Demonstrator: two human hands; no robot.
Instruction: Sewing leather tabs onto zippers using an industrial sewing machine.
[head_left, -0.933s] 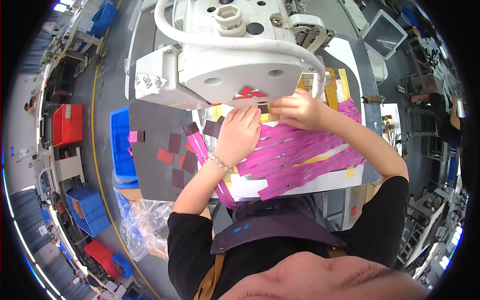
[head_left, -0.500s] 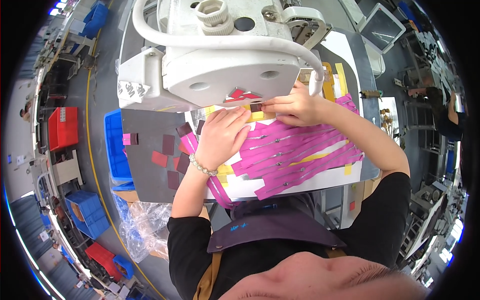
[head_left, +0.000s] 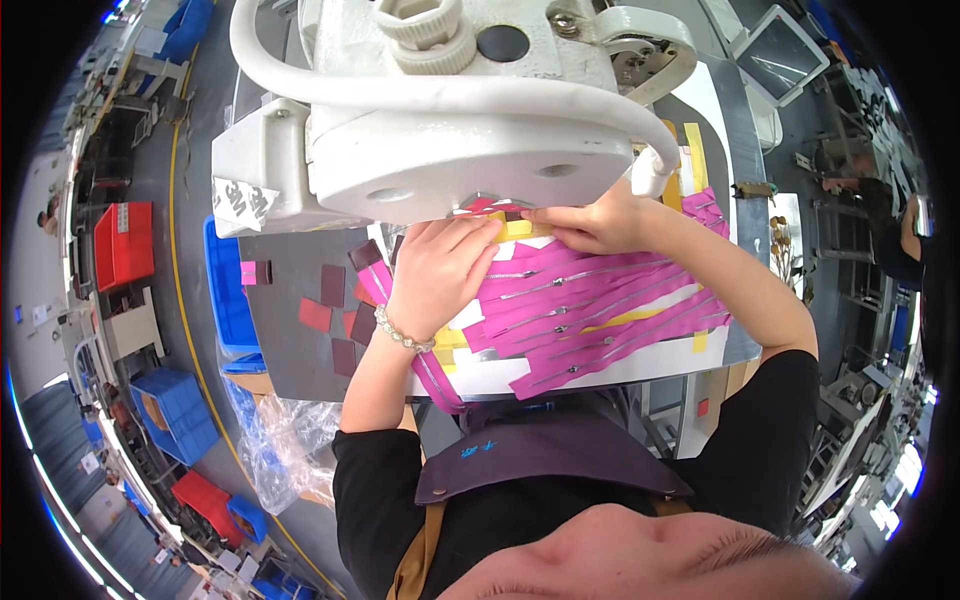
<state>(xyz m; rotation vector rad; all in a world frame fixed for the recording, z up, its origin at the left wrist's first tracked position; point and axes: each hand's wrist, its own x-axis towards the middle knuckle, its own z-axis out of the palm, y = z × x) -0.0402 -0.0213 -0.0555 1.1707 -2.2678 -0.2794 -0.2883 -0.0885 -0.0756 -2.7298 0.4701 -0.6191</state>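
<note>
My left hand (head_left: 440, 270) lies with its fingers stretched out, palm down, its fingertips at a yellow strip (head_left: 515, 230) beneath the front edge of a white sewing machine head (head_left: 460, 150). My right hand (head_left: 598, 222) has its fingers drawn together at the right end of a small dark red patch (head_left: 513, 215), mostly hidden under the machine. Below and between the hands spread several magenta zipper strips (head_left: 600, 300) with grey teeth and metal sliders. Another magenta strip (head_left: 435, 380) passes under my left wrist and hangs over the table edge.
Loose red and dark maroon patches (head_left: 332, 285) are scattered on the grey table (head_left: 290, 345) to the left. A blue bin (head_left: 228, 290) stands beyond the table's left edge, above crumpled clear plastic (head_left: 285, 450). A screen (head_left: 780, 55) is at the far right.
The machine head looks larger and lower in view, and covers more of the dark red patch. Both hands stay in nearly the same place.
</note>
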